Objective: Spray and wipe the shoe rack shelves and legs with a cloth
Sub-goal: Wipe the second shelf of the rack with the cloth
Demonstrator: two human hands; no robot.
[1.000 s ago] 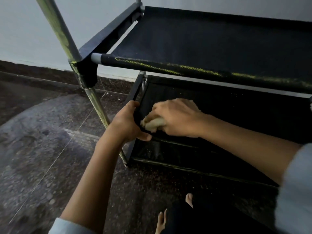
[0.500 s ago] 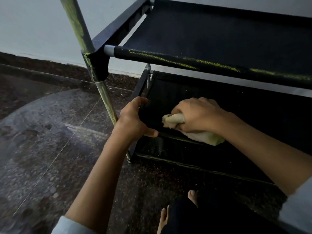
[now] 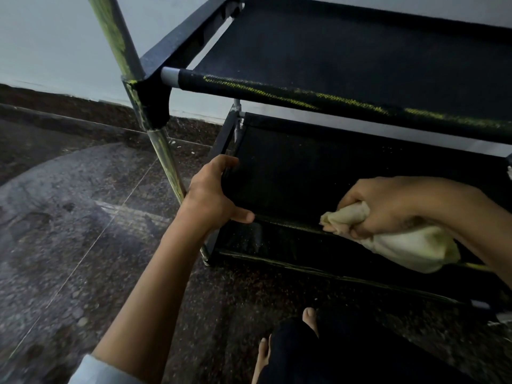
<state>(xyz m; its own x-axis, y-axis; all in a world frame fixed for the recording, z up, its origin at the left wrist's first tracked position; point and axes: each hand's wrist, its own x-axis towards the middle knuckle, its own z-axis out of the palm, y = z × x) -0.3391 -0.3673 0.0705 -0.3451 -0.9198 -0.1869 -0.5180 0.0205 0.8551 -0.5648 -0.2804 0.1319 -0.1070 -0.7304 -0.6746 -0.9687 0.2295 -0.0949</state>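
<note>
1. Looking down, we see the shoe rack (image 3: 346, 56) filling the right and far side of the scene, standing on a dark speckled floor (image 3: 69, 231) against a pale wall (image 3: 50, 40).
2. We see its black fabric upper shelf (image 3: 360, 51) above the middle shelf (image 3: 299, 173), and a lower shelf (image 3: 277, 245) near the floor.
3. We see a shiny metal leg (image 3: 163, 159) at the rack's near left corner.
4. We see the cream cloth (image 3: 401, 248) bunched against the near front bar of the middle shelf, towards the right.
5. Our right hand (image 3: 388, 206) has its fingers curled tight round the cloth.
6. Our left hand (image 3: 213, 195) grips the middle shelf's left end, fingers wrapped over the side bar, thumb along the front bar.
7. We see bare toes (image 3: 309, 317) near the bottom edge.
</note>
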